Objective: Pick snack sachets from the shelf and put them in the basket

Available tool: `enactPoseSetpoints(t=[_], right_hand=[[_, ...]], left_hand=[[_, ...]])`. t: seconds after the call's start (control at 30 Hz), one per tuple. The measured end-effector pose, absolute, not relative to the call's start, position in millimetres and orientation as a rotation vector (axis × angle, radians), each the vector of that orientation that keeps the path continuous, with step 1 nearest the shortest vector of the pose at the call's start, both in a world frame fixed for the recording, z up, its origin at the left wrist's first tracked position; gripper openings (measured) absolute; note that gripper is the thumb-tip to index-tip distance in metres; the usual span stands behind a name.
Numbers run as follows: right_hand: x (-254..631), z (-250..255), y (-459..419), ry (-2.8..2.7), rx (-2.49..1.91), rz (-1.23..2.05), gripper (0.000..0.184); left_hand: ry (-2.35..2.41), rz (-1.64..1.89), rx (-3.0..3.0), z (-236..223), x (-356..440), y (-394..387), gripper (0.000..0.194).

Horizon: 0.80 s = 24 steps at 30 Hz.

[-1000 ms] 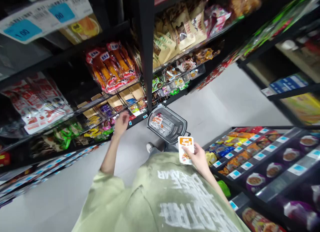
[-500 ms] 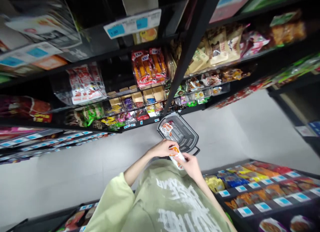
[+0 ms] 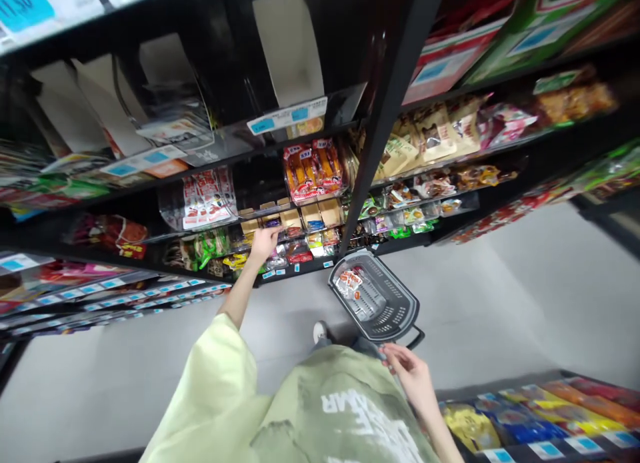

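Two bare hands are spread apart, the left [image 3: 265, 244] at the open brown cardboard cartons [image 3: 330, 213] of small packets on a low black shelf. Its fingers are partly extended; whether they grip anything cannot be told. The right hand [image 3: 411, 376] has bent fingers, with something too small to identify at their tips.

From the left hand, red-and-orange snack packs [image 3: 313, 170] lie between one and two o'clock, white-and-red pouches [image 3: 207, 196] at ten, and green packets [image 3: 207, 246] at nine. At three, a slanting black shelf post [image 3: 373, 136] stands between it and the beige bags [image 3: 435, 126].

A grey perforated plastic basket [image 3: 395, 286], holding red-and-white packets [image 3: 349, 282], sits on the floor at eleven o'clock from the right hand, its black handle nearby. Yellow bags [image 3: 470, 426] lie at four.
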State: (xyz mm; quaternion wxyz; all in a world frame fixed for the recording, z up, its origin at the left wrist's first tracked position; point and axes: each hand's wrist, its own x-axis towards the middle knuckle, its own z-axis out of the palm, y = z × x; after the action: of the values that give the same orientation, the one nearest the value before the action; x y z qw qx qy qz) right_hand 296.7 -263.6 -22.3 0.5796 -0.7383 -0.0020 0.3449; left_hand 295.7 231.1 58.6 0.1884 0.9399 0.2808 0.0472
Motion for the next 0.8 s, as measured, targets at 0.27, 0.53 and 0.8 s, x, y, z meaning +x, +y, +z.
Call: enactPoseSetpoints(t=[0.27, 0.53, 0.8], right_hand=[[304, -29, -269, 0.047, -1.766, 0.779, 0.058], [310, -28, -283, 0.149, -1.811, 0.691, 0.06], [307, -41, -301, 0.208, -1.811, 0.691, 0.053]], left_hand=[[0.939, -0.041, 2.712, 18, 344, 260, 0.037], [0.939, -0.389, 2.646, -21, 402, 277, 0.033], [0.91, -0.49, 2.564, -52, 415, 269, 0.034]])
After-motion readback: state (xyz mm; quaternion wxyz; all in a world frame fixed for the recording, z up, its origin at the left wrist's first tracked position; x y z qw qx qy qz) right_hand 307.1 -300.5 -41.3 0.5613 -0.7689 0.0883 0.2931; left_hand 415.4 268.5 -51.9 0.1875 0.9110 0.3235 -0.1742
